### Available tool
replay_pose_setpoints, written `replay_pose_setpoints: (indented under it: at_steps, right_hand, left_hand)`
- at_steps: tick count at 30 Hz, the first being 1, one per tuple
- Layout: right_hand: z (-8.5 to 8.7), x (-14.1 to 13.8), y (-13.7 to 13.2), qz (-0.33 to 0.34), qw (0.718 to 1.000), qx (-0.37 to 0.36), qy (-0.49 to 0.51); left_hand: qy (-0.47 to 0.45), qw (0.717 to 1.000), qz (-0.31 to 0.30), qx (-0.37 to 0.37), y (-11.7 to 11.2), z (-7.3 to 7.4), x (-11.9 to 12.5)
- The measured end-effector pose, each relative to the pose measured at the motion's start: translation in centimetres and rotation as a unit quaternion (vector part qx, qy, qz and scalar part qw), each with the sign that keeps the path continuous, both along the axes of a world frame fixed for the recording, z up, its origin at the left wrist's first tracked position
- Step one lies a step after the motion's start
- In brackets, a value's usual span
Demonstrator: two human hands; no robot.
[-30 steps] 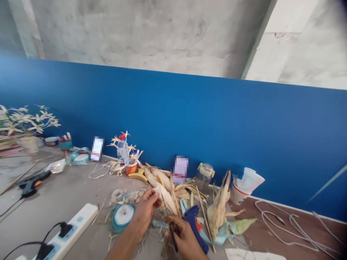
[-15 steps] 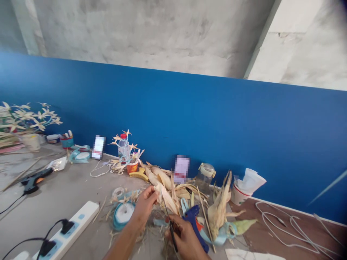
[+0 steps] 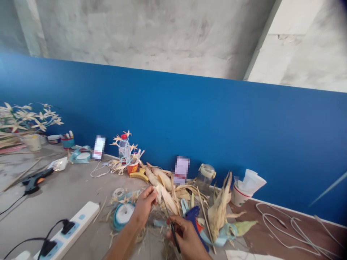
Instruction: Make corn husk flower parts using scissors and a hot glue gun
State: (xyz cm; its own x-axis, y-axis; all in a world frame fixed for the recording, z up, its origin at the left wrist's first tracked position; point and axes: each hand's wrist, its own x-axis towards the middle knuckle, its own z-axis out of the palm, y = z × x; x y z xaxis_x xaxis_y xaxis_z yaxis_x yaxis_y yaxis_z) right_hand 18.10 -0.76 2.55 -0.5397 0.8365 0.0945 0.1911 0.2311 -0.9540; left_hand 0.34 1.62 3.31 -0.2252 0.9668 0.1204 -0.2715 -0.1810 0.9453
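Observation:
My left hand point(image 3: 143, 207) is closed in a pinch on a small pale piece of corn husk point(image 3: 157, 191), held above the table's middle. Lower and to the right, my right hand point(image 3: 185, 236) is wrapped around a slim black-handled tool point(image 3: 175, 238). Its thin shaft points up towards the husk piece; I cannot make out the exact kind. Just right of that hand is a blue glue gun point(image 3: 193, 215). A spool of light blue ribbon point(image 3: 118, 220) lies left of my left wrist. Behind both hands is a heap of dried corn husks point(image 3: 164, 177).
A white power strip point(image 3: 81, 220) with black plugs lies front left, near a black glue gun point(image 3: 34, 181). Along the blue partition point(image 3: 217, 122) stand two phones, a red-capped bottle point(image 3: 124, 148), a lidded jar point(image 3: 205, 177) and a paper cup point(image 3: 240, 196). White cables point(image 3: 295, 231) lie right.
Both hands stay almost in place, with the husk piece still pinched on the left. The black-handled tool has tilted slightly in my right hand.

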Motion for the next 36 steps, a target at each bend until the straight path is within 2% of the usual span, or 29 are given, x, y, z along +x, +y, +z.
replay_pose_setpoints:
  at_steps: [4, 9, 12, 20, 26, 30, 36]
  right_hand:
    - [-0.4, -0.1, 0.2, -0.001, 1.0, -0.019, 0.017]
    - [-0.7, 0.0, 0.2, -0.002, 1.0, -0.01, 0.022]
    - [-0.5, 0.0, 0.2, 0.008, 0.999, -0.034, 0.022]
    - [-0.2, 0.2, 0.3, 0.016, 0.999, -0.048, 0.013]
    - [0.3, 0.0, 0.3, 0.014, 0.992, -0.122, 0.038]
    - [0.6, 0.0, 0.4, 0.015, 0.991, -0.127, 0.043]
    - [-0.1, 0.2, 0.5, 0.015, 0.993, -0.112, 0.042]
  left_hand:
    - [0.032, 0.999, -0.014, 0.012, 0.2, -0.3, 0.1]
    - [0.054, 0.998, -0.016, 0.011, -0.2, 0.9, 0.3]
    - [0.061, 0.998, -0.017, 0.015, -0.3, 1.2, 0.2]
    - [0.013, 1.0, -0.014, 0.015, -0.2, 0.8, 0.2]
    - [0.052, 0.997, -0.06, 0.016, -0.1, 0.1, 0.2]
    - [0.086, 0.992, -0.085, 0.024, -0.1, -0.2, 0.1]
    - [0.082, 0.99, -0.115, 0.027, -0.3, 0.5, -0.1]
